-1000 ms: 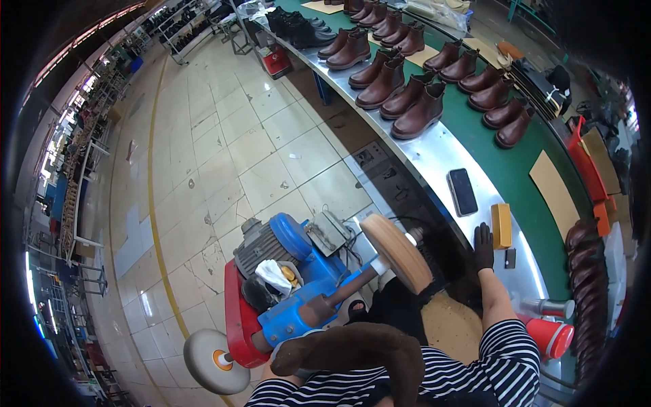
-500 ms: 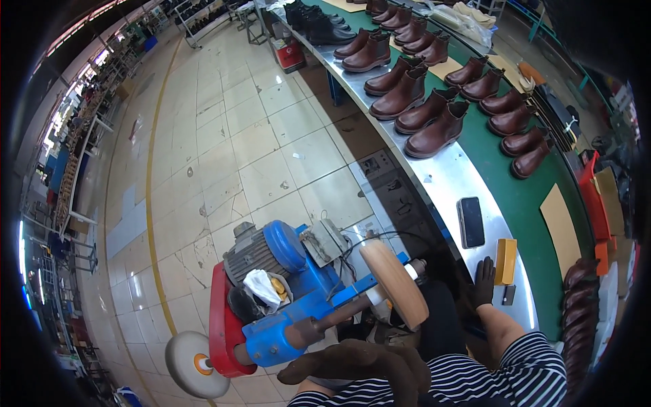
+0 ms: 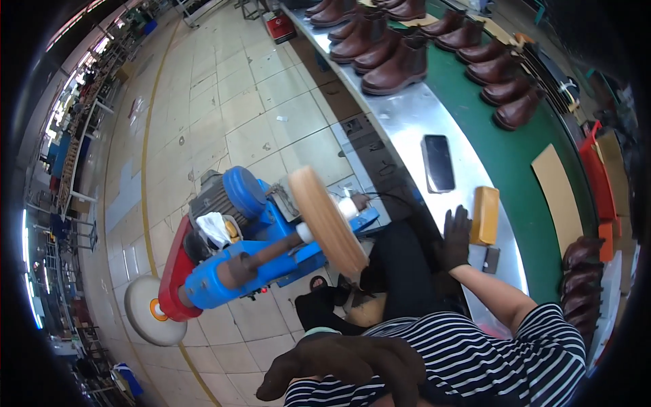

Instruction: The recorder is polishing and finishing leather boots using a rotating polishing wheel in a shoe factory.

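Note:
In a dark brown glove, my right hand [image 3: 456,239] rests at the near edge of the metal table strip [image 3: 468,129], fingers stretched out and holding nothing. Just right of it lies a yellow block [image 3: 485,216], with a small grey block [image 3: 491,260] below. My left hand [image 3: 346,366], gloved the same way, is raised close to the camera at the bottom. Its fingers extend leftward and nothing shows in them. Ahead of it stands a blue polishing machine [image 3: 237,271] with a tan wheel [image 3: 327,220] on the right and a pale wheel [image 3: 155,310] on the left.
A black phone [image 3: 439,163] lies on the metal strip. Pairs of brown ankle boots [image 3: 397,68] line the strip and the green tabletop [image 3: 468,112]. Cardboard [image 3: 557,197] and stacked brown boots [image 3: 581,292] are at the right. A white cloth [image 3: 215,229] sits on the machine.
The view has shifted, so the machine, phone and boots appear higher and further left. The right hand's fingers look more spread beside the yellow block. My left hand stays raised.

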Demonstrator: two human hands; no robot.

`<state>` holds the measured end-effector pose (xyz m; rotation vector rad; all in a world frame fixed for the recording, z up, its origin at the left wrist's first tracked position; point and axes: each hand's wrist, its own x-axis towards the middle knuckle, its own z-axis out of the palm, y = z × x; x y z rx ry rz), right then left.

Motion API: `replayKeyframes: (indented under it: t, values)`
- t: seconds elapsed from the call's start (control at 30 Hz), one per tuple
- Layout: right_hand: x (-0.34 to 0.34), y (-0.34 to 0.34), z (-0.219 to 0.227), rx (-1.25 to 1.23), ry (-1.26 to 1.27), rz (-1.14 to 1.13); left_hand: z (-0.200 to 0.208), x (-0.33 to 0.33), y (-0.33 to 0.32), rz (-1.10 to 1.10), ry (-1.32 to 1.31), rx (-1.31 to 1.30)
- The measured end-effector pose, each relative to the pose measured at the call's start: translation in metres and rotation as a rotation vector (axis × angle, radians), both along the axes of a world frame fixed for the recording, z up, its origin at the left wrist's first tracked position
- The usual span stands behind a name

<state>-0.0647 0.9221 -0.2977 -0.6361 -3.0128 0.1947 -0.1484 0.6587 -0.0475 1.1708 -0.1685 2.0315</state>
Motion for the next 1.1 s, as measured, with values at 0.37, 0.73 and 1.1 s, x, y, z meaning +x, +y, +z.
replayKeyframes:
  t: [0.37,0.73,1.1]
  values:
    - [0.020,0.015,0.020,-0.144,0.400,-0.052,0.046,0.157,0.086,-0.063,-0.239,-0.004]
    - [0.017,0.124,0.031,-0.294,0.087,-0.573,0.059,0.224,0.086,-0.137,-0.528,-0.023]
    - [-0.022,0.196,0.047,-0.516,0.301,-0.788,0.061,0.206,0.071,-0.257,-0.461,0.091]
